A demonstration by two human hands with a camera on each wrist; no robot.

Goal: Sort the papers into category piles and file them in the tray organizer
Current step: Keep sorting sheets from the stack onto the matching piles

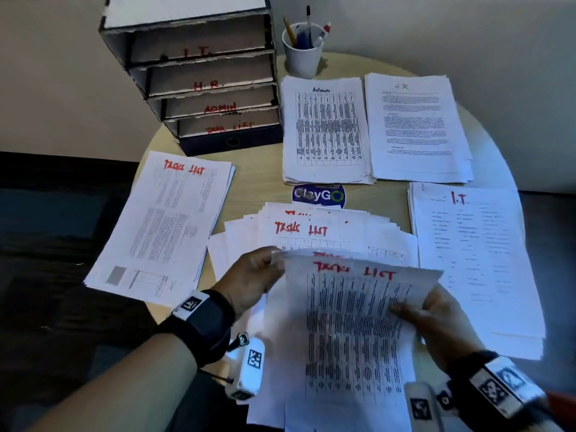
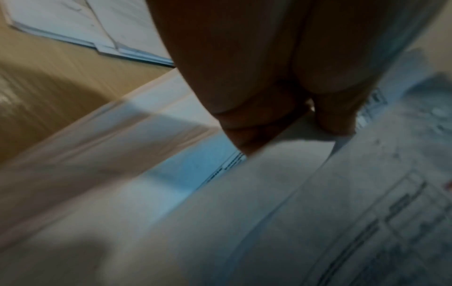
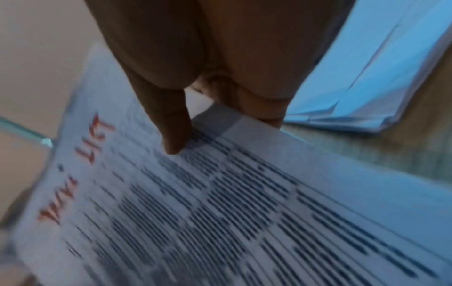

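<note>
A sheet headed "Task List" in red [image 1: 352, 332] is lifted off the table between both hands. My left hand [image 1: 271, 269] pinches its upper left corner, and my right hand [image 1: 411, 307] pinches its right edge, thumb on top. In the right wrist view the thumb [image 3: 175, 135] presses on the printed sheet [image 3: 220, 212]. In the left wrist view the fingers [image 2: 269, 108] curl on a sheet edge [image 2: 305, 139]. Under the sheet lies a fanned unsorted heap [image 1: 311, 232], also headed Task List. The tray organizer [image 1: 202, 73] stands at the back left, its shelves labelled I.T., H.R., Admin and Task List.
Sorted piles lie on the round table [image 1: 255, 185]: Task List [image 1: 162, 226] at left, Admin [image 1: 324, 129] and HR [image 1: 414, 126] at the back, I.T. [image 1: 473, 260] at right. A white cup of pens [image 1: 302, 48] stands behind the Admin pile. A blue sticker [image 1: 319, 194] marks the centre.
</note>
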